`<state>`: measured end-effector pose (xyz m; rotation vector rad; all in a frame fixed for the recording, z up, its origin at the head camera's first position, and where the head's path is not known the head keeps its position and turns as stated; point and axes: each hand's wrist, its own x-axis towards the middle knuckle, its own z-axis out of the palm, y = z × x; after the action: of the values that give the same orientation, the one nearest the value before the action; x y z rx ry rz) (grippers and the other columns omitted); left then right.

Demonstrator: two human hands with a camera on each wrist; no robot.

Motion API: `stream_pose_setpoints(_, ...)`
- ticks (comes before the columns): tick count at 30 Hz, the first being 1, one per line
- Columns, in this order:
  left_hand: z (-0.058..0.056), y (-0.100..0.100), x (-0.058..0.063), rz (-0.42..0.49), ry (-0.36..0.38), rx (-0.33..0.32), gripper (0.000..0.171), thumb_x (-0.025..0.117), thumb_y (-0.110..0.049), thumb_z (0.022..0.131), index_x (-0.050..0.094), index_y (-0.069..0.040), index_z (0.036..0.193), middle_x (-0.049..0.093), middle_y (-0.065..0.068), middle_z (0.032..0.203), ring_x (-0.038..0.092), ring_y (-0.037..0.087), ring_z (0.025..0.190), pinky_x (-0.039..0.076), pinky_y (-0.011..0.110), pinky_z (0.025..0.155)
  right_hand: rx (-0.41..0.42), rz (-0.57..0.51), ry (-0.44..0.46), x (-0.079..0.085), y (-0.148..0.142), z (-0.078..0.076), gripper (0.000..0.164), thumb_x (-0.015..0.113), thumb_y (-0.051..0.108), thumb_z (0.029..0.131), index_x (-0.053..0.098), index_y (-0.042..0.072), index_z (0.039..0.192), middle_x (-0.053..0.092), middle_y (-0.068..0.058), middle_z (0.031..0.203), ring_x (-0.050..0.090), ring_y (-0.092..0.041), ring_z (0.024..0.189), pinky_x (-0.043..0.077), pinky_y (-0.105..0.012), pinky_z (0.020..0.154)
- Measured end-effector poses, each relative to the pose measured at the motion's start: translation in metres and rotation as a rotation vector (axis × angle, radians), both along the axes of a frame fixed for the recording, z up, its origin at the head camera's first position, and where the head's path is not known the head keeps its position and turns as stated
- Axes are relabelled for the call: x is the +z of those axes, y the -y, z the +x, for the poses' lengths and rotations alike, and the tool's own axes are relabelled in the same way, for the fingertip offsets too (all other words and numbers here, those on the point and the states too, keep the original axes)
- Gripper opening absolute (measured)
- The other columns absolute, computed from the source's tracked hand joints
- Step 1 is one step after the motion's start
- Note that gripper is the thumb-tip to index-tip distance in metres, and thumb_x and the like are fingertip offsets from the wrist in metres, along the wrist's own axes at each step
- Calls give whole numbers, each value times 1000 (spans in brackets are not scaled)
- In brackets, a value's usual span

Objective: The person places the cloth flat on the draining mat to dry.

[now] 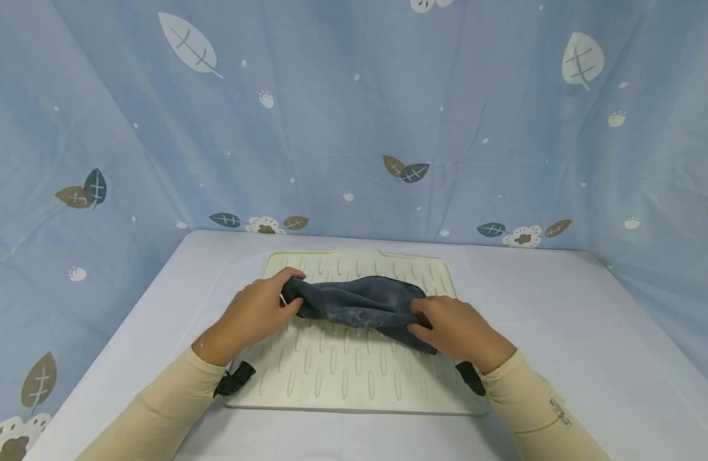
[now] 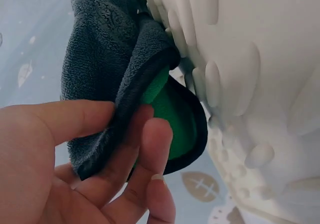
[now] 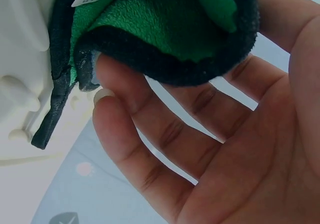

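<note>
Cream sleeves [image 1: 157,410] flank ribbed mat [image 1: 330,378]

Over the mat, the left hand [image 1: 257,314] and right hand [image 1: 459,328] each pinch one end of a dark, green-lined cloth [image 1: 354,302] between thumb and fingers. Patterned fabric [image 1: 330,115] hangs behind the mat.

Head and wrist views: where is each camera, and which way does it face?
Head: on the head, facing forward and down at the dark cloth over the ribbed mat; left hand, right hand and sleeved forearms show.
Left wrist: on that wrist, facing the cloth's edge; left hand shows, plus a bit of the right.
Right wrist: on that wrist, facing the cloth; only the right hand shows.
Both wrist views share the cloth's green side.
</note>
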<state>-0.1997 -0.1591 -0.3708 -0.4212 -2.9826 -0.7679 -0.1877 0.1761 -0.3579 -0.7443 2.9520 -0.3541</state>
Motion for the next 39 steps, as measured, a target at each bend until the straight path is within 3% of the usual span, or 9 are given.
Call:
stream_pose_setpoints(11, -4, 9, 5, 118, 93, -35, 47, 58, -11, 99, 46, -20, 143, 51, 2, 57, 44, 14, 46, 37, 29, 45, -19, 29, -27, 0, -6, -3, 26, 72, 27, 92, 70, 11, 112, 72, -5, 105, 69, -23, 93, 56, -43, 76)
stream_pose_setpoints(18, -8, 19, 12, 233, 175, -99, 46, 55, -10, 102, 41, -18, 144, 59, 13, 74, 48, 18, 57, 44, 33, 53, -68, 17, -64, 1, -8, -7, 22, 72, 26, 92, 69, 12, 110, 71, 0, 95, 64, -15, 79, 51, -36, 65)
stream_pose_setpoints(25, -12, 25, 13, 353, 182, -106, 43, 54, -13, 103, 40, -18, 144, 49, 9, 77, 48, 23, 66, 42, 33, 59, -126, -13, -115, 0, -9, -10, 24, 73, 26, 92, 69, 10, 109, 69, -3, 93, 65, -18, 78, 52, -38, 64)
stream_pose_setpoints(28, -13, 25, 11, 394, 160, -76, 45, 55, -13, 103, 39, -17, 145, 57, 11, 82, 56, 28, 73, 45, 35, 63, -143, -26, -145, -2, -9, -11, 25, 74, 26, 91, 70, 9, 108, 64, -4, 89, 59, -15, 69, 49, -34, 58)
stream_pose_setpoints(32, -13, 20, 6, 383, 90, -5, 47, 58, -14, 102, 39, -14, 144, 65, 12, 93, 66, 31, 77, 50, 37, 64, -188, -35, -161, -5, -10, -12, 22, 75, 29, 90, 69, 11, 101, 59, -2, 75, 49, -13, 54, 40, -30, 49)
stream_pose_setpoints(36, -12, 16, 1, 278, -34, 77, 44, 64, -17, 98, 44, -10, 136, 67, 9, 93, 64, 19, 66, 47, 33, 55, -232, -24, -142, -6, -10, -12, 22, 75, 33, 90, 67, 13, 94, 52, 1, 57, 44, -14, 47, 33, -30, 44)
stream_pose_setpoints(39, -11, 13, -1, 187, -151, 116, 37, 69, -18, 95, 51, -10, 126, 67, 5, 89, 60, 13, 62, 43, 30, 49, -238, -26, -132, -6, -11, -13, 21, 75, 31, 90, 68, 12, 95, 51, 3, 54, 45, -14, 46, 34, -29, 44)
